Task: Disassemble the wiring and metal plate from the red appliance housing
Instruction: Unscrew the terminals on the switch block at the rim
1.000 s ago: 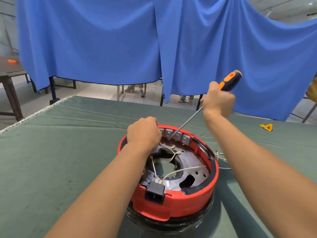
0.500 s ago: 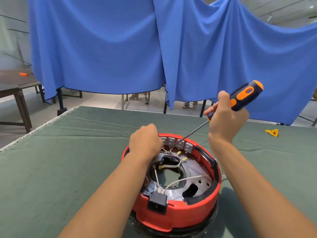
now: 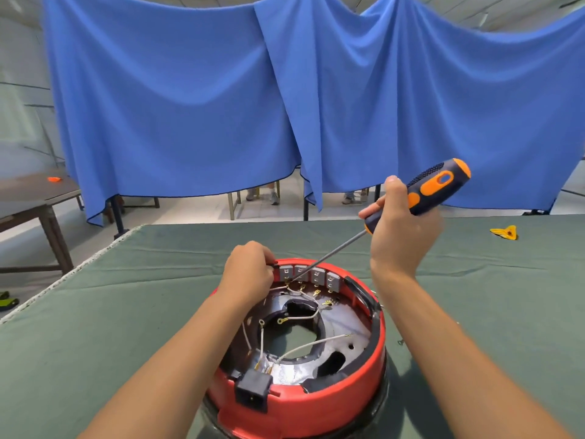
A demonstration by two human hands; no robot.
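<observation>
at the bottom centre of the frame sits the red housing on my green table cover, metal plate and white wires showing inside. my left hand is curled at the far rim by the grey terminal blocks, fingers hidden, so i can't tell what they pinch. my right hand is wrapped around the screwdriver, tip down at the terminals. yellow scrap at right.

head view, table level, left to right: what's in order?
small orange object on the side table → left hand → grey terminal blocks → right hand → screwdriver handle → yellow piece on the green cloth
</observation>
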